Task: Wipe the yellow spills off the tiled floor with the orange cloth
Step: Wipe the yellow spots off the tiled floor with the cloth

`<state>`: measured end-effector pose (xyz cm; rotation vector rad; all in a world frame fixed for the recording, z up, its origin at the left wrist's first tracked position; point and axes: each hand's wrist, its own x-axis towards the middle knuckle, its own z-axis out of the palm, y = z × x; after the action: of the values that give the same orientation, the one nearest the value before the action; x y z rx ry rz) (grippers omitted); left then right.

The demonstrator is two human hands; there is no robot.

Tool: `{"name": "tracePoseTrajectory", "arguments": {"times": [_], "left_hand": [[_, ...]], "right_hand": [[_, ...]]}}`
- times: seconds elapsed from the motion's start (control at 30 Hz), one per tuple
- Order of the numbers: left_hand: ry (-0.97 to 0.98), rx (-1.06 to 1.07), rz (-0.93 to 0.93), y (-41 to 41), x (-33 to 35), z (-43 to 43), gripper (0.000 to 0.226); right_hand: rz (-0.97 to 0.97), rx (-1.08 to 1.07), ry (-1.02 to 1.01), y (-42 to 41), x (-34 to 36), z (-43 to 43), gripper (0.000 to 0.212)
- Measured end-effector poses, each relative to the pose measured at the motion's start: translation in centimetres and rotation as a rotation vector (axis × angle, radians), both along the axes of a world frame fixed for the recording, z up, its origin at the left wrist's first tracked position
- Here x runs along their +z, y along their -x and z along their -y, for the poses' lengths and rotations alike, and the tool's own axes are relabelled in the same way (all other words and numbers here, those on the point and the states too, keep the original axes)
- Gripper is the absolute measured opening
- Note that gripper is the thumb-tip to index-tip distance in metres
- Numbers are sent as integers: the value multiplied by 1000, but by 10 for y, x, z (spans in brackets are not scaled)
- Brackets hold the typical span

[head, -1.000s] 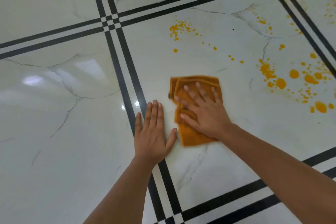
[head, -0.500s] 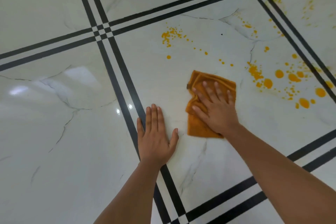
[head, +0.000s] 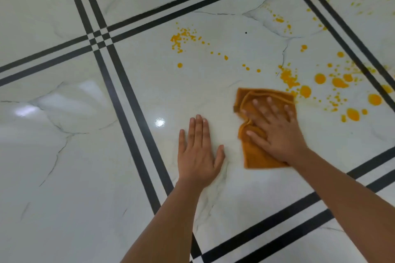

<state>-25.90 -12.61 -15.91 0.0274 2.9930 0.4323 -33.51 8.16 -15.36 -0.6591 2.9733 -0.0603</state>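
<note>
- cloth location?
- orange cloth (head: 255, 157) flat on tiled floor (head: 171, 92) under right grip (head: 277, 132), straight spread fingers (head: 271, 109) pressing it; yellow spills (head: 320, 79) just past its far corner.
- left grip (head: 197, 156)?
- flat on the floor beside, holding nothing.

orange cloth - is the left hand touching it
Apart. The head view shows the left hand flat on the tiled floor, with a strip of bare tile between its thumb and the orange cloth; only the right hand presses on the cloth.
</note>
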Motion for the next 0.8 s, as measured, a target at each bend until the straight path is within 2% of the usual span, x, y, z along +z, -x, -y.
{"name": "tracePoseTrajectory", "arguments": {"times": [0.07,0.1,0.13,0.2,0.23,0.27,0.37,0.4,0.5,0.53,0.57,0.63,0.67,0.7,0.8], "left_hand": [[4,-45,-22,6,0,-6,71],[2,-48,-24,10,0,-11,70],[-3,-44,-24,15,1,-16,70],[-14,-51,-31,25,1,-24,69],[-22,-64,-39,30,0,-29,69],[-28,-76,-51,34,0,-34,68],[-50,-97,-85,49,0,-56,68],[-59,-87,-87,55,1,-64,68],[-43,-69,-104,72,-1,-82,68],[-36,-74,-107,76,0,-89,68],[-33,-84,-114,79,0,-96,68],[-31,-78,-106,85,2,-112,69],[-29,-51,-98,88,3,-121,69],[-26,-20,-96,90,4,-127,69],[-14,11,-78,94,3,-140,70]], "right_hand": [[8,-248,59,14,2,4,58],[2,-294,48,13,3,14,58],[4,-233,30,9,2,18,58],[7,63,13,1,-1,-4,56],[8,131,3,5,1,-24,56],[6,93,-10,13,3,-38,58],[0,-256,34,36,5,-43,58],[14,-233,7,35,5,-41,58],[9,207,-61,26,0,-86,55],[-6,233,-58,34,1,-109,54],[-29,144,-40,45,1,-121,54],[-18,-186,22,65,5,-116,55],[-8,-287,32,68,5,-104,58],[21,-294,26,65,5,-94,60],[16,80,-5,42,0,-122,57]]}}
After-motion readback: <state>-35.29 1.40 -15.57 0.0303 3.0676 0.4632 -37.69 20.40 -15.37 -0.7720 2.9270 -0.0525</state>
